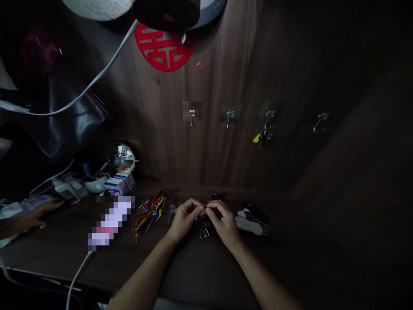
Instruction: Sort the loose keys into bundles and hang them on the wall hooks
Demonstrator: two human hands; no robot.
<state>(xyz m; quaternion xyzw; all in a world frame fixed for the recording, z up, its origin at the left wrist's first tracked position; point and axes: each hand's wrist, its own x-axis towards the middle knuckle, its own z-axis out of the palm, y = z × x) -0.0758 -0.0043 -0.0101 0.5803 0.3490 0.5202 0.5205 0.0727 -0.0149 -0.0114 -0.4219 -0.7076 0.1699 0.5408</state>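
My left hand (186, 217) and my right hand (223, 221) meet over the tabletop, fingertips pinched together. Whatever lies between them is too small and dark to name. Just below the fingers, metal snap clips (204, 233) show on the dark wood. A few loose keys (172, 209) lie to the left of my left hand. Farther left is a bundle of keys with red, yellow, green and blue cords (151, 213). Beside my right hand rests a pale grey, long object with rounded ends (250, 224), with dark items around it. A small black thing (218, 196) lies behind the hands.
Metal hooks (230, 118) line the wooden wall; keys with a yellow tag (263, 137) hang from one. On the left are a blurred-out screen (111, 224) on a white cable, a tissue box (119, 184), a round mirror (121, 158), a wooden hand (32, 219) and a dark bag (72, 107).
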